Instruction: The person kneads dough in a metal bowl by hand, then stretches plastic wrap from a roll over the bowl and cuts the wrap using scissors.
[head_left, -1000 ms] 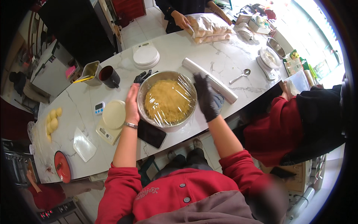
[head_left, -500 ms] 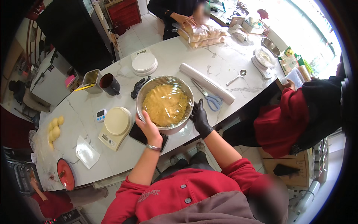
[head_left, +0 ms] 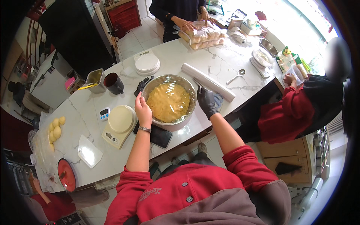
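A round metal bowl (head_left: pixel 176 125) with yellow dough (head_left: pixel 168 102) inside stands in front of me, clear film stretched over its top. Against its left wall rests my bare left hand (head_left: pixel 143 111), fingers reaching up to the rim. On the opposite side, my right hand (head_left: pixel 207 101) wears a black glove; its fingers extend beside the rim, and whether they press on it is hard to see. This hand partly covers blue-handled scissors (head_left: pixel 218 102). A long roll of clear film (head_left: pixel 210 83) lies just beyond them.
A dark phone (head_left: pixel 161 137) and a cream scale (head_left: pixel 119 127) lie left of the bowl. Farther back are a dark mug (head_left: pixel 113 83), a white scale (head_left: pixel 146 63) and a spoon (head_left: pixel 236 76). Two people work at the far side and right; another is partly visible lower left.
My left hand has shifted up along the bowl's wall, uncovering the phone. My gloved hand has moved right and farther up, over the scissors. The bowl sits slightly farther right.
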`<action>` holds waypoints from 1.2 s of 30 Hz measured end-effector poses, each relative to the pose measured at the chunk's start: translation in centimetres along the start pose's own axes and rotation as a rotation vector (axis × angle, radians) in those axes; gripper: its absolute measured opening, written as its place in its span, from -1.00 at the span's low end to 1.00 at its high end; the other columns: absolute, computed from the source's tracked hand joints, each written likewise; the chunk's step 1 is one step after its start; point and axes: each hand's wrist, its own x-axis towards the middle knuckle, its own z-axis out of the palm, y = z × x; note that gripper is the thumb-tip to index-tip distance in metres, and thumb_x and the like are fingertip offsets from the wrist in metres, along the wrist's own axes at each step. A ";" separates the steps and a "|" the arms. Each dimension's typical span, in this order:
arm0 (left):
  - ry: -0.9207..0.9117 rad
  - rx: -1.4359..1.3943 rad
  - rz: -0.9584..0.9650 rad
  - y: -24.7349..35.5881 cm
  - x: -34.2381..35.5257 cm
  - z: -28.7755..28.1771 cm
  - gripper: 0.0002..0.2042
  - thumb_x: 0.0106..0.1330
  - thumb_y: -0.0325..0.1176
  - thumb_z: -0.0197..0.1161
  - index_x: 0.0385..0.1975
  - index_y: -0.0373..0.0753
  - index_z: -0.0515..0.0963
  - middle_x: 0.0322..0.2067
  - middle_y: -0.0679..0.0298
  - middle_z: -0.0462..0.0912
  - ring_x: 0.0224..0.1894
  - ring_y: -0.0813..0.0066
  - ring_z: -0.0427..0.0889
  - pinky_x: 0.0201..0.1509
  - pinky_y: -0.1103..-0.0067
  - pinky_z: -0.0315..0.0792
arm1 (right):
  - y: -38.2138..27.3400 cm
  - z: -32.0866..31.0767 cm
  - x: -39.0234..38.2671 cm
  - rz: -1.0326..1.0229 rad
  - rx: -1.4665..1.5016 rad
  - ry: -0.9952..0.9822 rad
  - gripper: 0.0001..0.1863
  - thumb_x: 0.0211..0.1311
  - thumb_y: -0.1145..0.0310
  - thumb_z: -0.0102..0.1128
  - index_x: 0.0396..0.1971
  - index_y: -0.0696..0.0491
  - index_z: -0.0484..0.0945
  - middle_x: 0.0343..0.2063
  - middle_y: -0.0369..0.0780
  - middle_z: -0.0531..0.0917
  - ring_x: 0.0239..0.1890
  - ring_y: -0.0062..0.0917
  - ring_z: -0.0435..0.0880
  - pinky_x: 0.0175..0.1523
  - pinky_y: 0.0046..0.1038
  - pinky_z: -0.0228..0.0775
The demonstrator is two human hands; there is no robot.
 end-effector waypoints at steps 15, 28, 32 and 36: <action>0.171 -0.001 0.025 0.1 -1.9 0.7 -0.70 0.33 -0.43 -0.19 0.00 -0.37 0.32 -0.04 -0.07 0.41 -0.02 0.11 0.43 0.05 0.44 0.32 | -2.2 -1.8 -3.3 -0.108 0.186 0.058 -0.89 0.04 0.43 0.11 -0.52 0.17 0.47 -0.60 -0.04 0.53 -0.53 -0.16 0.50 -0.42 -0.30 0.31; -0.422 1.109 0.515 7.6 -4.1 1.7 -0.33 0.19 0.08 -0.07 0.21 -0.21 0.05 0.24 0.02 -0.02 0.31 0.27 -0.07 0.23 -0.02 -0.28 | -1.4 1.3 -4.8 -0.021 0.286 0.184 -0.82 0.03 0.56 -0.02 -0.33 0.15 0.50 -0.48 -0.03 0.54 -0.43 -0.11 0.48 -0.29 -0.25 0.33; -0.664 0.893 0.862 4.6 -5.1 6.0 -0.36 0.23 -0.05 -0.13 0.25 -0.23 -0.06 0.27 0.10 -0.05 0.32 0.32 -0.10 0.30 0.12 -0.34 | -2.6 -0.4 -6.4 -0.090 0.384 0.002 -0.65 -0.05 0.63 -0.07 -0.17 0.16 0.44 -0.30 0.00 0.50 -0.21 -0.10 0.44 -0.14 -0.26 0.31; -0.767 0.963 0.826 5.0 -6.3 8.1 -0.37 0.21 -0.19 -0.12 0.24 -0.33 -0.08 0.28 0.13 -0.09 0.33 0.35 -0.09 0.34 0.29 -0.29 | -1.1 -1.3 -8.7 -0.205 0.421 -0.090 -0.59 -0.09 0.67 -0.10 -0.14 0.15 0.43 -0.22 -0.01 0.49 -0.10 -0.12 0.42 -0.01 -0.28 0.27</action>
